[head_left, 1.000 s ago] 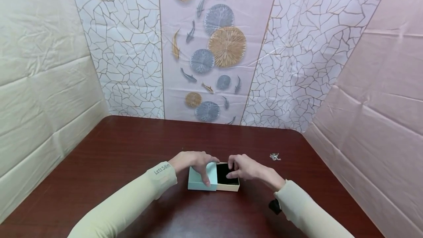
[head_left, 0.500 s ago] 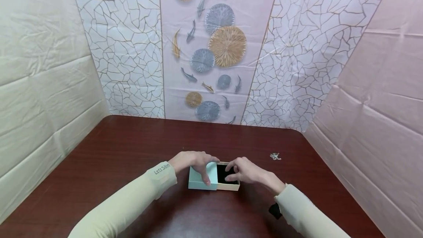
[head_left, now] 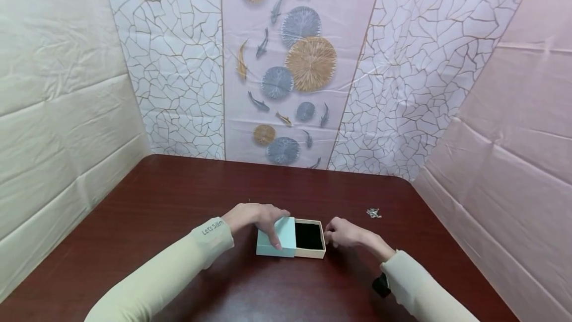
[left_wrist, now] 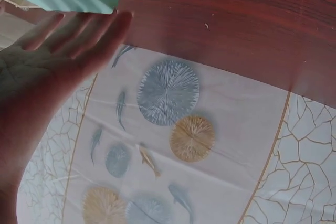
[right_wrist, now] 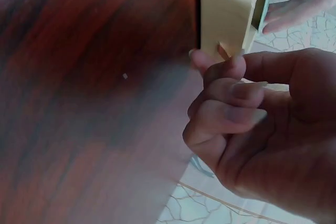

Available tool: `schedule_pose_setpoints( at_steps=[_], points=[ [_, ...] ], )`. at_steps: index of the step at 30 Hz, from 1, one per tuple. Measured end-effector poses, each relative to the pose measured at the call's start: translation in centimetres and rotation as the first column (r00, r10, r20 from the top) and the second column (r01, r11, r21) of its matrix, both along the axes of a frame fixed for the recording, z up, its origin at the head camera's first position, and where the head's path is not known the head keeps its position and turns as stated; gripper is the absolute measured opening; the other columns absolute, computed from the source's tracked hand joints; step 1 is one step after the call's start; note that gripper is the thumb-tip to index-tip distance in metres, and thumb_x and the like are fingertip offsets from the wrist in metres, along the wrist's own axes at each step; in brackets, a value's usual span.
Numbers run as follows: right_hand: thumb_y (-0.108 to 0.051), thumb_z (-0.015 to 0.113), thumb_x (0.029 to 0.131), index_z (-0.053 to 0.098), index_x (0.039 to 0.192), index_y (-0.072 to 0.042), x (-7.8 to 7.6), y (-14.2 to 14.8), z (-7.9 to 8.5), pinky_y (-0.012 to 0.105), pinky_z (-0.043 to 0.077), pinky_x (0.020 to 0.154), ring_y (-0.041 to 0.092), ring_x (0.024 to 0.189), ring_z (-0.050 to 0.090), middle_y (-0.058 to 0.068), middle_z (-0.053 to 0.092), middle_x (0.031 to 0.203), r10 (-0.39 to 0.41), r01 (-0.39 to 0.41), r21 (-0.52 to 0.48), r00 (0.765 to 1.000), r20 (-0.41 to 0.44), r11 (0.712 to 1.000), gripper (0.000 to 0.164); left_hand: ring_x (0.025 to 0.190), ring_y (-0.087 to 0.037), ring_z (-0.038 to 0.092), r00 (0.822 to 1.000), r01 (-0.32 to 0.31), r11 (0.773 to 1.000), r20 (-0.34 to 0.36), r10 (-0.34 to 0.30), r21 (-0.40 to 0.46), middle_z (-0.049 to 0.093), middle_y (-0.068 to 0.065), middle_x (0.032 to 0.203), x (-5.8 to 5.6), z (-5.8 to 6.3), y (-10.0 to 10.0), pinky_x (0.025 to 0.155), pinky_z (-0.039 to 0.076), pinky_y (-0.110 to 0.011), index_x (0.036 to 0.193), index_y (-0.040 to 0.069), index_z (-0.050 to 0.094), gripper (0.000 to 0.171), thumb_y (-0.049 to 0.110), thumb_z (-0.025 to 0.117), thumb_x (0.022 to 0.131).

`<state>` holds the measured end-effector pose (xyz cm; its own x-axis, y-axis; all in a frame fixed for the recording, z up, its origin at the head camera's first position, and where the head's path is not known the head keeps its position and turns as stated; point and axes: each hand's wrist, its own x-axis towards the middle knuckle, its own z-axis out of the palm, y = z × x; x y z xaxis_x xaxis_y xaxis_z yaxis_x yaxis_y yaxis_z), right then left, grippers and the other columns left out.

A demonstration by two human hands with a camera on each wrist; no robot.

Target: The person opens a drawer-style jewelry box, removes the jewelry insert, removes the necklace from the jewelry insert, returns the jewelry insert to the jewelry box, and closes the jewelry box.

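A small drawer box lies on the table, with a light blue sleeve (head_left: 286, 232) and a cream drawer (head_left: 310, 252) pulled partly out to the right. Black lining (head_left: 308, 235) fills the drawer's exposed part. My left hand (head_left: 261, 220) spans the sleeve and holds it, thumb on the near side and fingers on the far side. At the drawer's right end, my right hand (head_left: 344, 233) has curled fingers. In the right wrist view its thumb and forefinger pinch a small brownish pull tab (right_wrist: 224, 51) on the drawer's end face.
A little heap of silvery pieces (head_left: 373, 212), too small to make out, lies to the right on the dark red table (head_left: 201, 188). Patterned cloth (head_left: 277, 128) hangs behind the table, and pale cloth walls stand at both sides.
My right hand has moved from over the drawer's black lining to the drawer's right end, and its fingers have curled there. The left hand stays on the sleeve.
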<state>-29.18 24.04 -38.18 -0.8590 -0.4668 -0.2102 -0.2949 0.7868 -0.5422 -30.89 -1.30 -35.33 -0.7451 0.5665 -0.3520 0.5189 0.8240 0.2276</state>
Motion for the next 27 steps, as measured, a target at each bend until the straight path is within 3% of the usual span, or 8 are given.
schedule_pose_setpoints(
  at_steps=[4, 9, 13, 27],
  points=[
    [0.003, 0.045, 0.092, 0.066, 0.078, 0.007, -0.3, 0.0, -0.4, 0.019, 0.029, 0.043, 0.006, 0.043, 0.035, 0.000, 0.048, 0.054, 0.039, -0.039, -0.011, 0.999, 0.005, 0.999, 0.025, 0.135, -0.016, 0.042, 1.000, 0.000, 1.000, -0.006, 0.000, -0.009, 0.047, 0.000, 0.147, 0.1, -0.2, 0.1, 0.108, 0.038, -0.033, 0.150, 0.019, 0.034, 0.092, 0.042, 0.082, 0.074],
    [0.001, 0.051, 0.088, 0.068, 0.075, 0.001, -0.7, 0.1, -0.5, 0.020, 0.035, 0.050, 0.006, 0.051, 0.043, -0.001, 0.055, 0.057, 0.093, -0.088, 0.047, 0.989, -0.112, 0.995, 0.022, 0.138, -0.016, 0.040, 1.000, 0.004, 1.000, -0.014, -0.005, -0.020, 0.044, 0.000, 0.149, 0.1, -0.4, 0.1, 0.110, 0.037, -0.033, 0.150, 0.018, 0.034, 0.093, 0.043, 0.082, 0.074],
    [0.000, 0.056, 0.085, 0.069, 0.072, -0.002, -0.9, -0.2, -0.5, 0.019, 0.035, 0.053, 0.005, 0.052, 0.040, -0.001, 0.058, 0.059, 0.136, -0.121, 0.092, 0.972, -0.189, 0.988, 0.018, 0.140, -0.018, 0.038, 1.000, 0.007, 1.000, -0.013, -0.007, -0.022, 0.043, 0.000, 0.151, 0.1, -0.3, 0.1, 0.111, 0.036, -0.034, 0.151, 0.018, 0.033, 0.094, 0.043, 0.082, 0.074],
    [-0.002, 0.055, 0.088, 0.068, 0.070, -0.002, -1.0, -2.5, -0.3, 0.019, 0.033, 0.050, 0.005, 0.047, 0.037, -0.003, 0.056, 0.055, 0.187, -0.172, 0.086, 0.961, -0.206, 0.981, 0.023, 0.139, -0.018, 0.039, 1.000, -0.001, 1.000, -0.024, 0.001, -0.025, 0.045, -0.001, 0.149, 0.0, -0.4, 0.1, 0.110, 0.037, -0.033, 0.151, 0.018, 0.034, 0.095, 0.043, 0.082, 0.073]
  ],
)
